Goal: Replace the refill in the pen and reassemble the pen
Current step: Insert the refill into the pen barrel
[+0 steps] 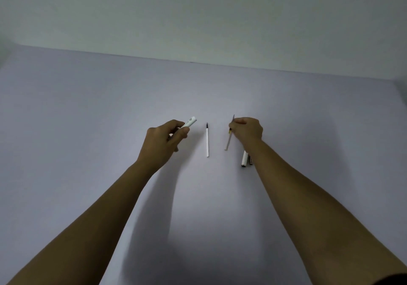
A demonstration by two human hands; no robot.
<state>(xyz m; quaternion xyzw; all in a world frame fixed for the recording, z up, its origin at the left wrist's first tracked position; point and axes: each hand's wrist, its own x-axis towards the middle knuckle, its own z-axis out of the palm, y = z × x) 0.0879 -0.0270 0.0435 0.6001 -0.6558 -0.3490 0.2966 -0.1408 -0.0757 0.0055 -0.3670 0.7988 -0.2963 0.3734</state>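
My left hand (166, 140) grips a white pen barrel (189, 122), whose end sticks out up and to the right past my fingers. A white refill (207, 140) with a dark tip lies flat on the table between my hands, pointing away from me. My right hand (247, 130) pinches a thin, pale refill (229, 138) near its dark tip, with its tail hanging down to the left toward the table. Just under my right wrist lies a white pen cap (244, 159) with a small dark part (250, 161) beside it, partly hidden by my forearm.
The work surface is a plain pale lilac table (88, 130) that meets a pale wall (198, 20) at the back. My two bare forearms reach in from the bottom corners and cast shadows on the near half.
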